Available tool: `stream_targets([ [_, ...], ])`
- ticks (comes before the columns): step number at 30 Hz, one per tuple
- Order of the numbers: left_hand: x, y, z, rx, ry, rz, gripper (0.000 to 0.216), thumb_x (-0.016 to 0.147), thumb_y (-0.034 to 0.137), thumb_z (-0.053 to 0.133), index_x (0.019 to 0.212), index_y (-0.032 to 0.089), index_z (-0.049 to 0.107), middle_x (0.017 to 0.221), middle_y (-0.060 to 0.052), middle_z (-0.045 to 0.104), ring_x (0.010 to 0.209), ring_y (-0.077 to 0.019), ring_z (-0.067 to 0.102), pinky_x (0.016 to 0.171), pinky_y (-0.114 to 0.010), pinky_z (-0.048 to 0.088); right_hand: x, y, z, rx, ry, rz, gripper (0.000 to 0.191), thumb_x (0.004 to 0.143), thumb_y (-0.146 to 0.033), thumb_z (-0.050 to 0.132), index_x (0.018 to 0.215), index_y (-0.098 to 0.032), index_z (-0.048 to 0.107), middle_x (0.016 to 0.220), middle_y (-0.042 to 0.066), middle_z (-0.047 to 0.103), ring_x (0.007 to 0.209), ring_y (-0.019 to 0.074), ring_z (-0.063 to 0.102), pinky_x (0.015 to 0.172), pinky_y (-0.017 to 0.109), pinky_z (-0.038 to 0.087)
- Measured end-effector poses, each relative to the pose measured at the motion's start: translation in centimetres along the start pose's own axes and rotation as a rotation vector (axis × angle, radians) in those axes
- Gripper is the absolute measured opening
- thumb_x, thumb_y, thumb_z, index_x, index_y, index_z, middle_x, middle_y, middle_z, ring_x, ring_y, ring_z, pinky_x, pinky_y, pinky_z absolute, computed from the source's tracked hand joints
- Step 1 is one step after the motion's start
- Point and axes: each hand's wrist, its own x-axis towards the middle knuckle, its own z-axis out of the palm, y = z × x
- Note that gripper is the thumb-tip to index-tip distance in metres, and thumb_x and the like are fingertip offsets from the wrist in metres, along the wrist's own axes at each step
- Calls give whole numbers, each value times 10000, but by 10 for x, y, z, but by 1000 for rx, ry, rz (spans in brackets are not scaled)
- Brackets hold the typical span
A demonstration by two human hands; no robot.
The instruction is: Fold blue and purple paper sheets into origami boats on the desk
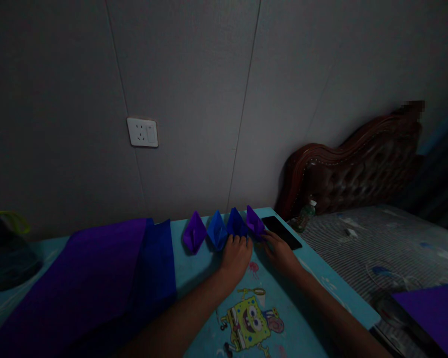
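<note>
Several folded paper boats stand in a row near the wall side of the table. At the left end is a purple paper boat (194, 232), and a lighter blue paper boat (217, 230) is beside it. My left hand (238, 256) has its fingers curled over the near tip of a dark blue paper boat (236, 222). My right hand (278, 250) grips the near end of another purple paper boat (254, 221) at the right end of the row. The fingers partly hide the near ends of both boats.
Large purple and blue paper sheets (104, 263) cover the table's left part, beside a dark jug (7, 258). A black phone (282, 232) lies along the right edge of the light blue cartoon tablecloth (197, 288). Beyond stands a bed with a bottle (306, 217).
</note>
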Motion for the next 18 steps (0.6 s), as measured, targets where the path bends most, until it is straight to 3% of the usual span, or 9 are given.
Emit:
stream_targets([
  [5, 5, 2, 3, 16, -6, -17, 285, 911, 105, 472, 1171, 96, 588, 1046, -153, 652, 989, -269, 592, 850, -408, 420, 1, -8, -5, -44, -5, -39, 319, 912, -265, 479, 1161, -175, 657, 1284, 146, 596, 1150, 277, 598, 1016, 433, 467],
  [18, 7, 4, 12, 13, 7, -47, 311, 910, 127, 493, 1209, 128, 581, 1101, -159, 624, 1025, -267, 567, 900, -435, 407, -4, -14, -10, -29, 34, 5, 311, 917, -213, 434, 1070, -175, 702, 1194, 123, 655, 1086, 249, 638, 1009, 397, 476],
])
